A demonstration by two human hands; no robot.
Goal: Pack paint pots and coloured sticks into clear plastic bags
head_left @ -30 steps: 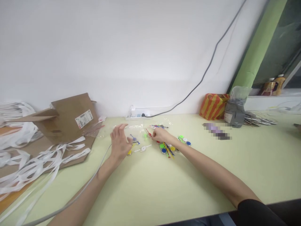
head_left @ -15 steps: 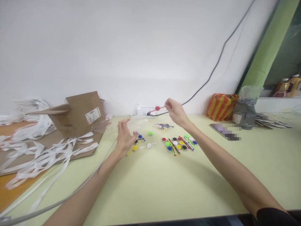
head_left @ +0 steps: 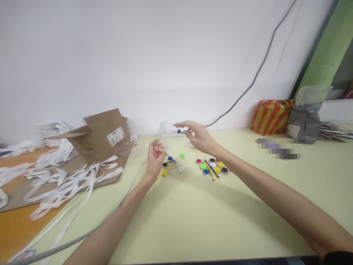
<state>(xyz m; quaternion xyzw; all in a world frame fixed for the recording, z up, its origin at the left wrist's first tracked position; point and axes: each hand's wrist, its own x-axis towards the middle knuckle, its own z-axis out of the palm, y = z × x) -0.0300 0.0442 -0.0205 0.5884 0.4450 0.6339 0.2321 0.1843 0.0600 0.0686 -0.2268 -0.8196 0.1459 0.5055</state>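
My left hand [head_left: 156,160] is raised above the table, its fingers curled around a small red disc on a stick [head_left: 158,152]. A clear plastic bag [head_left: 167,133] hangs up between my hands. My right hand [head_left: 199,137] reaches left, with its fingertips at the bag's upper edge. Below lie a blue stick piece [head_left: 171,159], a green disc [head_left: 182,155], a white disc [head_left: 181,169] and a yellow disc [head_left: 164,172]. Further right, a cluster of coloured discs and sticks [head_left: 211,168] lies under my right forearm's side.
The pale green table [head_left: 176,228] carries a brown cardboard box [head_left: 106,136] and white strips on cardboard [head_left: 71,184] at left. A striped orange bag [head_left: 271,117], a grey bag [head_left: 304,127] and a blurred flat item [head_left: 278,149] stand at right.
The red disc stick has gone from my right hand to my left. My right hand has dropped and moved left to the bag. The view has turned slightly left.
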